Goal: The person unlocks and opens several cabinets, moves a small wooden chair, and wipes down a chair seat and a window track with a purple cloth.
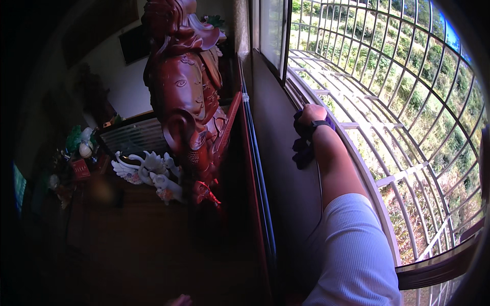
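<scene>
My right hand (313,113) reaches forward along the window sill, its fingers closed in a fist on a dark purple cloth (302,155). The cloth is bunched under the hand and hangs over the inner edge of the sill. A dark band (320,123) circles the wrist. Beside the hand runs the sliding window's track (296,91). Only a small, dim part of my left hand (180,300) shows at the bottom edge; its fingers are too cut off to judge.
A tall, glossy red-brown carved statue (180,84) stands left of the wall. White bird figurines (147,168) sit near its base. Long thin poles (252,153) lean along the wall. Metal security bars (383,114) enclose the window outside. A sliding glass pane (272,34) stands farther along.
</scene>
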The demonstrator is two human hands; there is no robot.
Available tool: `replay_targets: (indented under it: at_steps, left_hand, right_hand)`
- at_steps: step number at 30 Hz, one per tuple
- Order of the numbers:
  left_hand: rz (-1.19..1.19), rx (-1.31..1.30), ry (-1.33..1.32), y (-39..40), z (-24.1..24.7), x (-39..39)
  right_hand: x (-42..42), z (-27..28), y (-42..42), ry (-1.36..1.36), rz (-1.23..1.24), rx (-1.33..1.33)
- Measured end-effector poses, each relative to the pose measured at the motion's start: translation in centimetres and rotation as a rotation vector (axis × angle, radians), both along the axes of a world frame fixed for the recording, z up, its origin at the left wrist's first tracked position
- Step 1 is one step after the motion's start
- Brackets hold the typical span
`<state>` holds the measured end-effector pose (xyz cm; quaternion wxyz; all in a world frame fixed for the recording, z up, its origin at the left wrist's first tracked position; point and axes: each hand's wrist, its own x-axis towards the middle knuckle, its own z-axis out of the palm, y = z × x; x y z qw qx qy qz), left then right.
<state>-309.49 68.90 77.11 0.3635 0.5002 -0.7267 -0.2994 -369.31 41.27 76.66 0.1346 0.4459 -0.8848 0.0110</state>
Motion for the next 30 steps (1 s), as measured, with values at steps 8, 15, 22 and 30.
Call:
replay_targets:
  at_steps: [8, 15, 22, 30]
  left_hand:
    - [-0.019, -0.036, -0.024, 4.7, -0.9, 4.9]
    - [-0.045, 0.069, 0.197, 6.9, -3.9, 11.7]
    - [-0.116, -0.043, 0.135, 4.7, -4.6, 15.1]
    - [0.041, 0.016, 0.051, 3.5, -7.7, 17.3]
  right_hand:
    - [5.3, 0.2, 6.8, -0.062, -0.024, 0.017]
    - [12.5, 1.2, 23.7, -0.168, -0.225, 0.024]
    - [20.0, 1.6, 36.8, -0.236, -0.538, 0.112]
    - [16.5, 5.9, 29.6, -0.072, -0.372, -0.439]
